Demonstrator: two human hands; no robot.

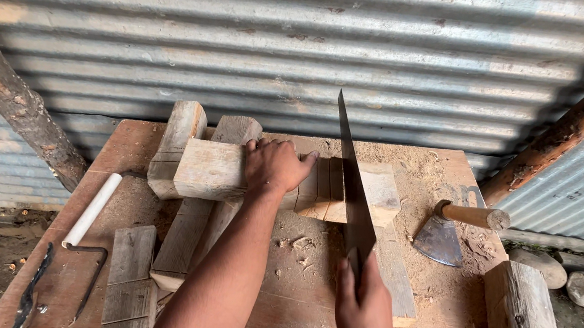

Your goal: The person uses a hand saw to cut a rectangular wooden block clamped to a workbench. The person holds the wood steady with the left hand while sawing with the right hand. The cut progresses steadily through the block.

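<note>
The sawing step was in hand: the left hand pressed the block down mid-surface, fingers spread over its top. The right hand, fingers wrapped round the handle, held the saw in a cut right of that hand. An axe lay further right. Likely needing steady strokes while the block stayed pinned.

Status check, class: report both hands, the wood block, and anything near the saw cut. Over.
Left hand pressing the wood block flat. Right hand gripping the handsaw, blade in the block. Hatchet lies right, apart from the cut.
</note>
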